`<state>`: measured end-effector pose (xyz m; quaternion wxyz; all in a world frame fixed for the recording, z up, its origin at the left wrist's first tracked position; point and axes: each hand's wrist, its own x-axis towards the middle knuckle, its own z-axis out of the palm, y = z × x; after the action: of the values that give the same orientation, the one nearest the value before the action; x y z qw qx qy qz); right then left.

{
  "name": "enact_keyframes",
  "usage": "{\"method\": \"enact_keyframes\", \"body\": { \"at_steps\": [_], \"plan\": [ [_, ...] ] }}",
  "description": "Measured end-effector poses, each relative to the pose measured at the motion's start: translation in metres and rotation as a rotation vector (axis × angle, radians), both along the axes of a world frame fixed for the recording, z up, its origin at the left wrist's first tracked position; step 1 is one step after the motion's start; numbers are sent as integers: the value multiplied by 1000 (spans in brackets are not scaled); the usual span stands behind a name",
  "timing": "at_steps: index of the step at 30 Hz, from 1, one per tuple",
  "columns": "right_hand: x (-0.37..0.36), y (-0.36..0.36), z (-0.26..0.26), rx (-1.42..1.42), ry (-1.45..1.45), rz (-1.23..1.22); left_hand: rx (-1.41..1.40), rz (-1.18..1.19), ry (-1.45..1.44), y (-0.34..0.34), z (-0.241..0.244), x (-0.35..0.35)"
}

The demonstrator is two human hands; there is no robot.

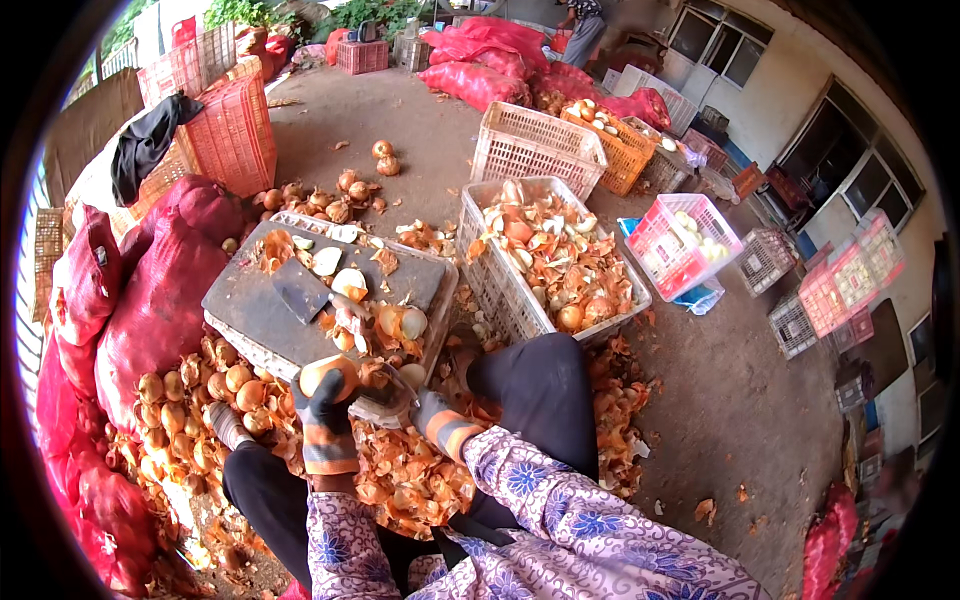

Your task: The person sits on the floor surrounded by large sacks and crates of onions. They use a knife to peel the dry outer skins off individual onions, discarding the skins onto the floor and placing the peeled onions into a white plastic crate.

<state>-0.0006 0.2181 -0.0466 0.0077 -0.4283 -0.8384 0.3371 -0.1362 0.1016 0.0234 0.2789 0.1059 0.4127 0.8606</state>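
My left hand (pixel 327 409), in a black-and-orange striped glove, is closed around an onion (pixel 330 375) at the near edge of a dark board (pixel 240 292) laid over a plastic crate. Just to the right, my right hand (pixel 435 420), gloved alike, grips a small curved-bladed knife (pixel 401 380); its handle is mostly hidden in the fingers. A cleaver (pixel 300 289) with a broad dark blade lies on the board. Around it are cut onion pieces (pixel 349 284) and loose brown skins.
A white crate (pixel 551 196) full of onion skins and pieces stands right of the board. Whole onions (pixel 238 379) and skins cover the ground at left, beside red mesh sacks (pixel 161 300). Farther right stands a pink crate (pixel 660 255) of peeled onions. A person (pixel 585 34) is in the background.
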Motion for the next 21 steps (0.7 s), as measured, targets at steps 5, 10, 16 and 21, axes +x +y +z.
{"method": "enact_keyframes", "body": {
  "at_steps": [5, 10, 16, 21],
  "plan": [
    [1, -5, 41, -128, 16, 62, 261, -33, -350, -39, 30, 4],
    [29, -40, 145, -792, 712, 43, 177, -174, -168, -49, 60, 63],
    [57, -58, 137, -1297, 870, -321, -247, -53, 356, -38, 65, 98],
    [70, -41, 124, -1260, 704, -278, -514, -18, 1182, -40, 85, 100]
  ]
}}
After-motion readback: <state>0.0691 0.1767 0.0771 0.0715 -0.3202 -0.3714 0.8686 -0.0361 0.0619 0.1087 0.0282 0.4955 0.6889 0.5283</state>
